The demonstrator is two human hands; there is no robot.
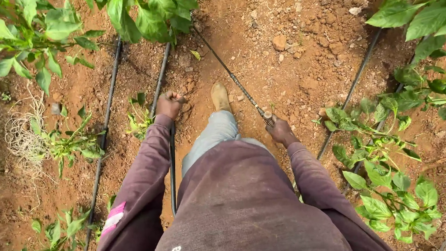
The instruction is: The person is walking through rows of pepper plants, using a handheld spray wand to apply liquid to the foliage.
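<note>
Left hand (pixel 169 104): closed round a black drip hose (pixel 161 82).
Right hand (pixel 280 132): clenched on a thin rod (pixel 232 77) running up and away.

Reddish-brown stony soil (pixel 301 32), rows of green leafy plants (pixel 390 191), black irrigation lines (pixel 356 79), daylight

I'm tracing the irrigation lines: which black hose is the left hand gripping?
The left hand grips the second hose from the left; the other hoses lie untouched on the soil.

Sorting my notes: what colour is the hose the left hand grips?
Black; the thin drip hose shows best in the head view.
</note>
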